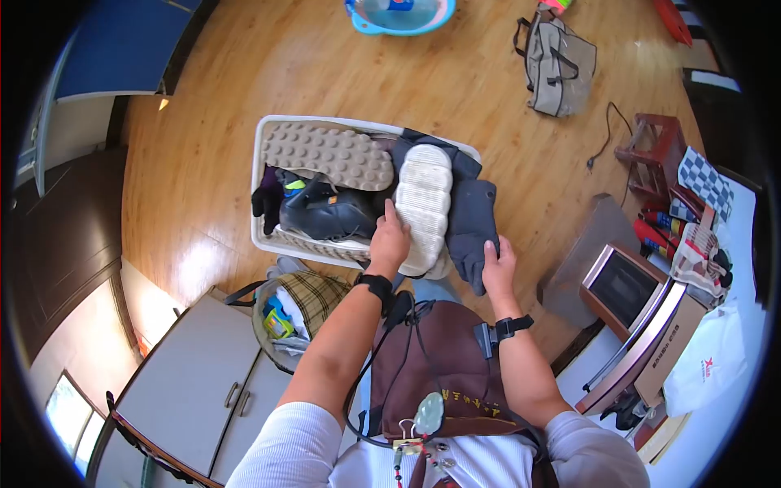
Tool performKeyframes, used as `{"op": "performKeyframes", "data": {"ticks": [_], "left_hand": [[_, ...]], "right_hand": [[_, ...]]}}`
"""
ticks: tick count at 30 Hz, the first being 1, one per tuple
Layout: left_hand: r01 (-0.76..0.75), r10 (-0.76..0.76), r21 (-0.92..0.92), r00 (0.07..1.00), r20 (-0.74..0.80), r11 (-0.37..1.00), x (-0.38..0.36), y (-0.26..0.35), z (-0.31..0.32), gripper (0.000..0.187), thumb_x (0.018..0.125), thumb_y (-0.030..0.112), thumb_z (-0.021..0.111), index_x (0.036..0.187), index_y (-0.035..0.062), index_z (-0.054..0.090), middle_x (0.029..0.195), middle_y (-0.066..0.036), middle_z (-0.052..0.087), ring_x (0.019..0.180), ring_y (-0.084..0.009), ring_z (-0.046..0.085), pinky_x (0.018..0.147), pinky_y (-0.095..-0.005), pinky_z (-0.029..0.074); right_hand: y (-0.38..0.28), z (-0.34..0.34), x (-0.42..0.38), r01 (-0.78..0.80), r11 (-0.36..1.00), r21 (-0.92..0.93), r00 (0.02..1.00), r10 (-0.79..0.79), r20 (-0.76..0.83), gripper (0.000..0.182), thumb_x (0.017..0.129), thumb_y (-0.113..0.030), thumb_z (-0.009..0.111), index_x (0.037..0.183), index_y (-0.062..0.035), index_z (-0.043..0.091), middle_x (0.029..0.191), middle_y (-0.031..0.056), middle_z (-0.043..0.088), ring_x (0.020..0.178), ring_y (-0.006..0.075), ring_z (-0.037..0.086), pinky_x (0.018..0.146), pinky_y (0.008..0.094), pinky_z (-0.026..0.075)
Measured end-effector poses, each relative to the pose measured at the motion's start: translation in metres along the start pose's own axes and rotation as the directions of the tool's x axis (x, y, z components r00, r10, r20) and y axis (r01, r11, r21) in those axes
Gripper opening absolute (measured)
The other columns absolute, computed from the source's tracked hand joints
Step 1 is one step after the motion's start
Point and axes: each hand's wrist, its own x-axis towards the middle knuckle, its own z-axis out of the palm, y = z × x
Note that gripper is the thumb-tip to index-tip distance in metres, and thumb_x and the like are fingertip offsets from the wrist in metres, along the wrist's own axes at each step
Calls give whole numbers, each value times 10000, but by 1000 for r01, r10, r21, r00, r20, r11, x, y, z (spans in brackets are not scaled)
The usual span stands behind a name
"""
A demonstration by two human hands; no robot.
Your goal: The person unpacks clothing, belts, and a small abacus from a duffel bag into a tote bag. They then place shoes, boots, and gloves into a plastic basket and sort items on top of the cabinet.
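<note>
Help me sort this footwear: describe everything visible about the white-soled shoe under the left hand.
The white-soled shoe lies sole up across the right part of the white basket, toe pointing away. Its thick, cream sole has ribbed, wavy tread and looks like foam or rubber. The upper is hidden. The left hand presses its near edge; a dark grey garment, gripped by the right hand, lies beside it.

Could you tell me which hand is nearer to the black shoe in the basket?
Left. The left hand rests beside the black shoe; the right hand grips dark cloth farther away.
</note>
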Motion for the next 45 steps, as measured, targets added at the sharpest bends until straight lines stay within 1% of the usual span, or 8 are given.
{"op": "performKeyframes", "data": {"ticks": [10,14,17,24,33,38,43,45], "left_hand": [[-116,152,246,980,-130,962,-44,42,5,752,756,203,657,1408,158,284,1417,-289,220,1252,-452,323,894,-433,466],[-92,97,381,995,6,920,-34,37,23,666,699,98,642,1329,131,429,1455,-266,113,1269,-450,302,889,-403,497],[-48,45,448,999,18,893,-15,29,34,577,675,130,682,1192,-62,511,1462,-254,113,1265,-410,329,894,-377,494],[-62,68,366,998,-5,929,22,2,32,666,594,281,796,1131,-42,572,1424,-254,246,1166,-366,465,919,-359,471],[-74,74,-2,996,-40,997,-48,-24,12,400,697,156,652,1081,44,624,1355,-259,377,1173,-346,479,987,-364,399],[242,-262,-395,965,3,886,-153,-103,-2,443,774,226,653,1141,-12,582,1097,-233,599,990,-322,600,859,-363,470],[278,-518,-702,842,-151,655,-242,-182,9,447,803,224,657,1142,-53,568,965,-172,659,840,-222,649,725,-322,506],[234,-645,-864,753,-129,446,-267,-201,16,393,776,223,676,1060,-42,623,914,-175,668,850,-231,649,744,-322,505]], "right_hand": [[-128,0,36,53,881,470,996,-79,38,263,878,-141,587,1063,29,509,933,91,593,856,133,545,796,288,450],[-51,75,50,108,947,-303,952,-10,307,362,826,-194,632,1061,23,461,929,267,611,864,395,608,745,436,481],[-26,101,65,128,921,-368,972,-43,229,368,812,-213,631,1021,22,439,884,314,589,855,469,566,713,503,465],[-28,134,91,197,833,-517,945,-22,325,382,812,-205,631,995,50,412,817,293,608,797,453,596,707,495,478],[-62,106,51,257,821,-510,905,-19,425,423,787,-256,660,984,80,494,938,315,601,915,457,579,794,488,463],[-50,121,18,239,709,-663,929,32,369,502,789,-341,652,1018,85,519,974,296,610,950,452,574,830,475,458],[-62,123,48,-5,787,-617,785,385,485,452,760,-336,682,889,81,565,706,161,609,437,252,583,352,353,466],[-66,111,48,-64,844,-533,778,377,502,357,739,-301,696,800,32,583,562,111,538,407,250,547,352,356,452]]}}
